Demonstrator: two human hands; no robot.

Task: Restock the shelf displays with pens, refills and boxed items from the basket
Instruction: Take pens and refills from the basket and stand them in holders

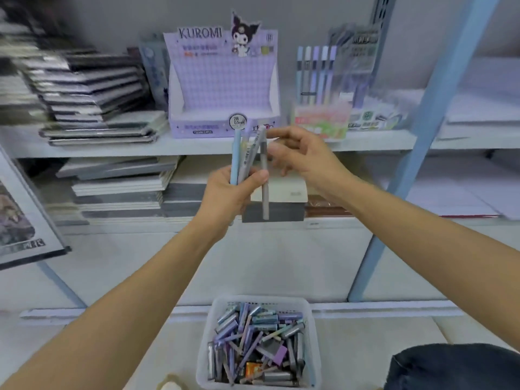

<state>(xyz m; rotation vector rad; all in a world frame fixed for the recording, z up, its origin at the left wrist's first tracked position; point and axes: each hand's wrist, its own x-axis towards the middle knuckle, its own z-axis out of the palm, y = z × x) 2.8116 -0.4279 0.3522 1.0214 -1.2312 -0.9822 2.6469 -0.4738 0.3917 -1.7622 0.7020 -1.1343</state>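
I have the left hand (233,192) wrapped around the lower half of a small bunch of pens (241,153), which stand nearly upright and fan slightly at the top, the pale blue one outermost on the left. The right hand (305,160) comes in from the right, with forefinger and thumb closed on the upper end of one grey pen (264,192). That pen hangs almost straight down, its long axis vertical and its lower end well below the left fist, so it looks about to come out of the bunch. The next move turns on what lies directly behind and above these pens: the purple Kuromi display box (222,80) sits on the white shelf (183,149), its open tray facing me. The right hand is nearer to it, so I judge a short push forward and up, keeping the pen upright, would drop it in tip-down. I see no pens standing in that tray, though its front lip hides the floor. Just right of the box is a display of pastel pens (316,77) in packets, and to the left lie stacked notebooks (92,88). The clear plastic basket (203,350) sits far below between my forearms, still holding a jumble of pens, refill tubes, a lilac block and a small orange packet.
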